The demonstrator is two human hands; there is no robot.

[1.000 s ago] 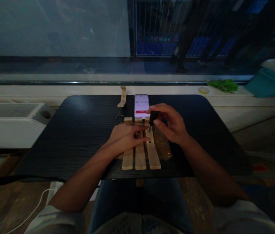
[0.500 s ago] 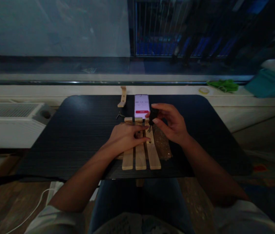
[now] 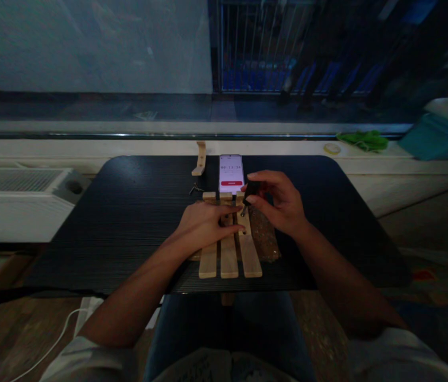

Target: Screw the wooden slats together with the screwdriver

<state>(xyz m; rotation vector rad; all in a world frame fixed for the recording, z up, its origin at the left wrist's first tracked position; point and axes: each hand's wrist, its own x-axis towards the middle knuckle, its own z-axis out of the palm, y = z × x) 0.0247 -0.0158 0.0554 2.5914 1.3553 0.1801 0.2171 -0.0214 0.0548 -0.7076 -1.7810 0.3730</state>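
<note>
Three pale wooden slats point(image 3: 229, 257) lie side by side on a black table point(image 3: 128, 212), joined into one piece. My left hand point(image 3: 203, 223) lies flat on the slats with its fingers stretched out, pressing them down. My right hand point(image 3: 277, 201) pinches a short black-handled screwdriver point(image 3: 249, 192), held upright with its tip on the right slat near the far end. A clear plastic bag point(image 3: 265, 236) lies under and beside the slats on the right.
A phone point(image 3: 230, 173) with a lit screen lies just beyond the slats. A few dark screws point(image 3: 195, 188) and a curved wooden piece point(image 3: 199, 158) sit to its left. A radiator point(image 3: 17, 201) stands at the left; a green cloth point(image 3: 362, 139) and teal container point(image 3: 438, 135) rest on the sill.
My right hand has shifted its fingers slightly around the screwdriver handle. My left hand and the slats have stayed in place.
</note>
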